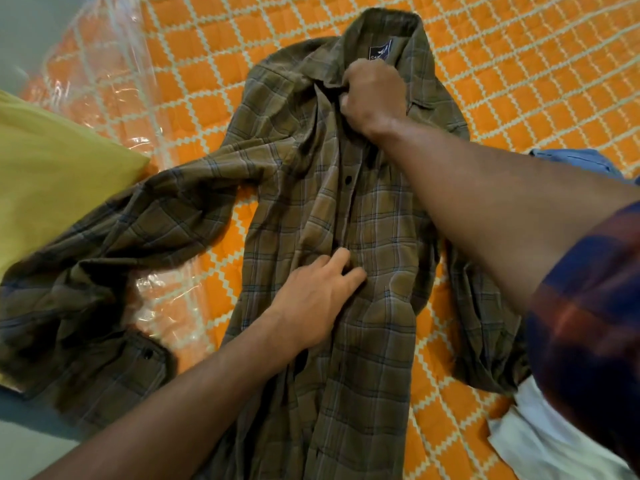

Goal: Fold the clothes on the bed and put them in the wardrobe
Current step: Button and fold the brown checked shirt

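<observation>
Nearest, left hand (311, 299), fingers loosely straight, pins plaid shirt (346, 220) to bed (519, 64) while right hand (372, 95), fisted round collar (381, 26), apparently pulls the front straight for folding.

The right arm reaches in from the right edge toward the upper middle, the right hand (372, 95) fisted (knuckles up) on the shirt (363, 341). From the lower left the bare left forearm stretches to centre, the left hand (318, 296) lying flat, fingers pressing.
</observation>
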